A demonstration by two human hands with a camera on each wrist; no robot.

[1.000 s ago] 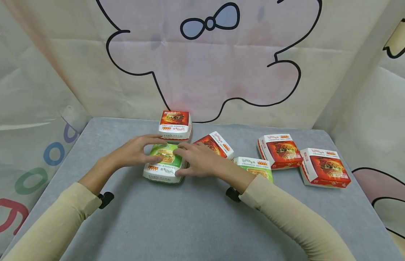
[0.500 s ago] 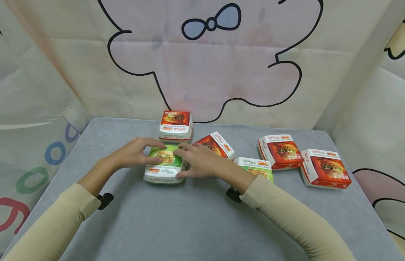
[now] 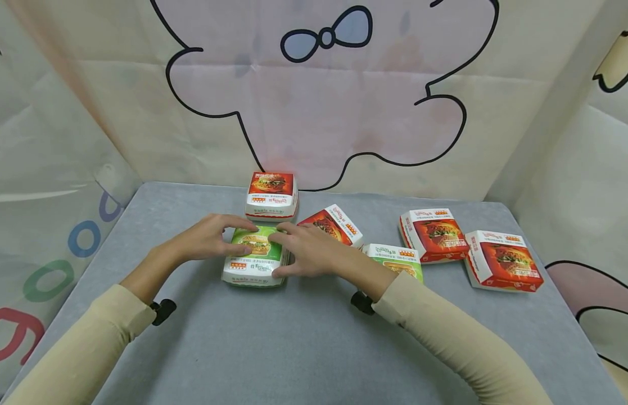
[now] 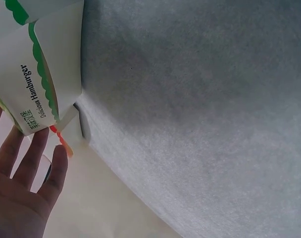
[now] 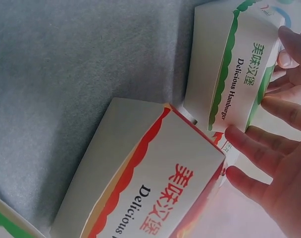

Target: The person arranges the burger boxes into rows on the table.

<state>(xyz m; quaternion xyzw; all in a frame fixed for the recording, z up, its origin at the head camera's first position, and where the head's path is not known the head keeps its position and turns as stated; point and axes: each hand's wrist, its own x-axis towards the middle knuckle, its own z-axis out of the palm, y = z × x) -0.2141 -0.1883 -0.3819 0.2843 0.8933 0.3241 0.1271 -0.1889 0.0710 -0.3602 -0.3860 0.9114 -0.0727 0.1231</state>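
Observation:
A green-and-white hamburger box (image 3: 254,264) lies on the table between both hands, also seen as a box (image 4: 26,84) labelled "Delicious Hamburger" in the left wrist view. My left hand (image 3: 203,237) touches its left side and top, thumb and fingers spread. From the right, my right hand (image 3: 311,250) rests its extended fingertips at the opposite edge. In the right wrist view, right fingers (image 5: 259,148) meet the upper edge of the green-trimmed side. Directly behind stands a red hamburger box (image 3: 271,197); another red box (image 3: 328,224) sits partly hidden behind the right hand.
A second green box (image 3: 394,259) is partly covered by the right forearm. Farther right sit two red boxes, one (image 3: 435,233) beside the other (image 3: 505,261). Grey cloth covers the table (image 3: 273,349); a patterned curtain (image 3: 344,112) hangs behind its far edge.
The left fingers have drawn slightly down and nearer on the green box's top. Box and right hand stay almost where they were.

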